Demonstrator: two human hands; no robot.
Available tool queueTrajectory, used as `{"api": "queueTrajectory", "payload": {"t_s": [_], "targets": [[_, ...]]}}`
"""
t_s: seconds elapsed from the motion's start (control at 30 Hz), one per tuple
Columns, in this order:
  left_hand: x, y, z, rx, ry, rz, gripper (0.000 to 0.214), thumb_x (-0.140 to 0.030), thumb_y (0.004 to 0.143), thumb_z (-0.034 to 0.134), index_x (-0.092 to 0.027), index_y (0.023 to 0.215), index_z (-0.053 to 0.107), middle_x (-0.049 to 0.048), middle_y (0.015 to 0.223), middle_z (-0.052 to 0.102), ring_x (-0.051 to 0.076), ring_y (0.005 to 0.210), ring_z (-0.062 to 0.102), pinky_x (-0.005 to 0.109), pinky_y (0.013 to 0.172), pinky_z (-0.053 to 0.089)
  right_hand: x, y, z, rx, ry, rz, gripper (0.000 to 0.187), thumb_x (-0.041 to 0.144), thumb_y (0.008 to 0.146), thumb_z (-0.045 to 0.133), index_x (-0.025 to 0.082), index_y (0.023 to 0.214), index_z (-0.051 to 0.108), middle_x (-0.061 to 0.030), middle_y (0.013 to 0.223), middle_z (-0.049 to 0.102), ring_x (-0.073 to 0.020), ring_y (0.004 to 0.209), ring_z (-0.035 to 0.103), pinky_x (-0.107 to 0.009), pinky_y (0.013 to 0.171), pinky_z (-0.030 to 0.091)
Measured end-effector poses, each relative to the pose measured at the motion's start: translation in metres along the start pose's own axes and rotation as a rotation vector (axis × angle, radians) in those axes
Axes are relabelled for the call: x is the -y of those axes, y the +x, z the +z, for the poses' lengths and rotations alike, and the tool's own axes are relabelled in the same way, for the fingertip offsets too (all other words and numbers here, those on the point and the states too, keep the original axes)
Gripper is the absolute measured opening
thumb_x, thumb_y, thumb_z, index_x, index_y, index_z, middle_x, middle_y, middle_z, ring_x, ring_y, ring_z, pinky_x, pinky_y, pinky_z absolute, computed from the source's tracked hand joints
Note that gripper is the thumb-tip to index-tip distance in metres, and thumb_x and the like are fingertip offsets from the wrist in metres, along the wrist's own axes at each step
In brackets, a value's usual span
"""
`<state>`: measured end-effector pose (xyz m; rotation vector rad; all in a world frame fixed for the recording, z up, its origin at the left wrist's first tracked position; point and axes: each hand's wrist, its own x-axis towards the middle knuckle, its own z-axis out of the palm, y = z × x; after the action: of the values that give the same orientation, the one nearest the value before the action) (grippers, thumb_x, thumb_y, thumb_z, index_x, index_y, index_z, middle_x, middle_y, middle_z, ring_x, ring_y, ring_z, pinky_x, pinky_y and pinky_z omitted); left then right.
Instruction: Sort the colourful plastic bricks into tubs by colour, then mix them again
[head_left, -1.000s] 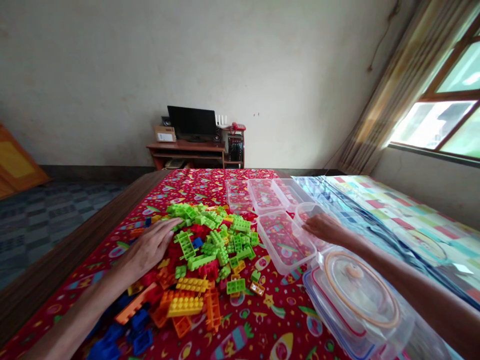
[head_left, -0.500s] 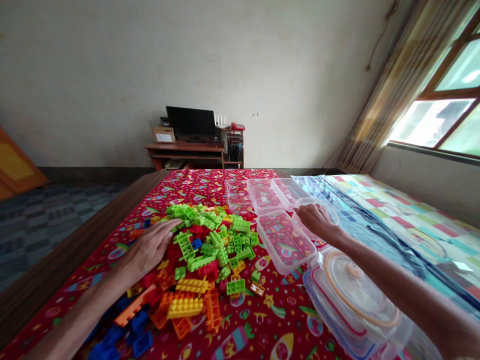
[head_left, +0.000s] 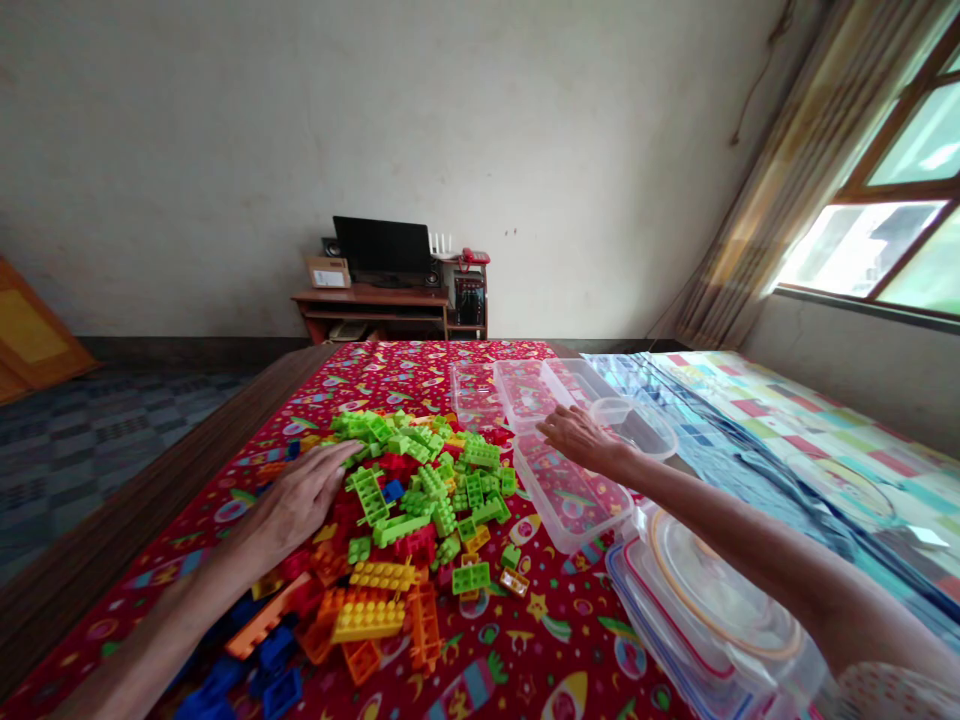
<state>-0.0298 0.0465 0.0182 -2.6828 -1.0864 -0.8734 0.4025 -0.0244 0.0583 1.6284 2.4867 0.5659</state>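
A heap of plastic building blocks point(head_left: 431, 490) lies on the red patterned cloth, mostly green on top, with yellow, orange, red and blue ones nearer me. My left hand point(head_left: 304, 490) rests along the left side of this heap, fingers stretched out. Over the far end of a clear rectangular container point(head_left: 538, 515) is my right hand point(head_left: 581, 437), its fingers extended and nothing visible in them. Whether it touches the rim I cannot tell. Just right of that hand stands a round clear container point(head_left: 652, 435). More clear rectangular containers point(head_left: 517, 390) sit behind it.
Stacked clear lids point(head_left: 720, 590), with blue, red and orange seals, lie at the front right under my right forearm. Pale blue cloth and a patchwork cover point(head_left: 810, 430) spread to the right. A desk point(head_left: 375, 294) with a monitor point(head_left: 382, 248) stands against the far wall.
My right hand has moved left, from the round container to above the far end of the rectangular one. My left hand stays by the blocks, nearly unchanged.
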Motion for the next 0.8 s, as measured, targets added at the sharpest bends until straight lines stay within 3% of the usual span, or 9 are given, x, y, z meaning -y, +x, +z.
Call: {"api": "queueTrajectory", "payload": {"t_s": [0.13,0.27,0.6,0.8], "targets": [[-0.002,0.000,-0.001,-0.017,-0.014,0.002,0.047,-0.040,0.095,0.025,-0.018,0.119,0.059,0.0109,0.120,0.065,0.021,0.112,0.061,0.035,0.100,0.046,-0.005,0.019,0.002,0.027,-0.026,0.072,0.025,0.016,0.093,0.043,0.015,0.094,0.068,-0.0130,0.094,0.065,-0.0247,0.094,0.055,-0.035,0.078,0.042],[-0.004,0.001,-0.003,-0.012,-0.013,0.013,0.047,-0.040,0.095,0.025,-0.017,0.119,0.059,0.0112,0.121,0.065,0.021,0.113,0.060,0.034,0.101,0.046,-0.011,0.018,-0.002,0.058,-0.038,0.125,0.027,0.014,0.091,0.043,0.015,0.088,0.069,-0.0142,0.097,0.064,-0.0258,0.100,0.053,-0.037,0.082,0.043],[-0.003,-0.001,-0.001,0.010,-0.007,0.000,0.052,-0.042,0.096,0.022,-0.012,0.119,0.058,0.0150,0.121,0.064,0.022,0.116,0.058,0.035,0.103,0.043,-0.011,0.013,-0.001,0.070,0.040,0.278,0.031,0.013,0.092,0.038,0.013,0.097,0.068,-0.0159,0.099,0.063,-0.0276,0.104,0.053,-0.040,0.087,0.042],[-0.004,0.000,-0.002,0.015,-0.005,-0.020,0.050,-0.042,0.095,0.022,-0.015,0.120,0.057,0.0121,0.123,0.064,0.022,0.116,0.058,0.037,0.103,0.044,-0.011,0.013,-0.004,0.033,0.037,0.330,0.026,0.017,0.091,0.043,0.011,0.098,0.068,-0.0172,0.097,0.063,-0.0288,0.100,0.055,-0.043,0.086,0.042]]}}
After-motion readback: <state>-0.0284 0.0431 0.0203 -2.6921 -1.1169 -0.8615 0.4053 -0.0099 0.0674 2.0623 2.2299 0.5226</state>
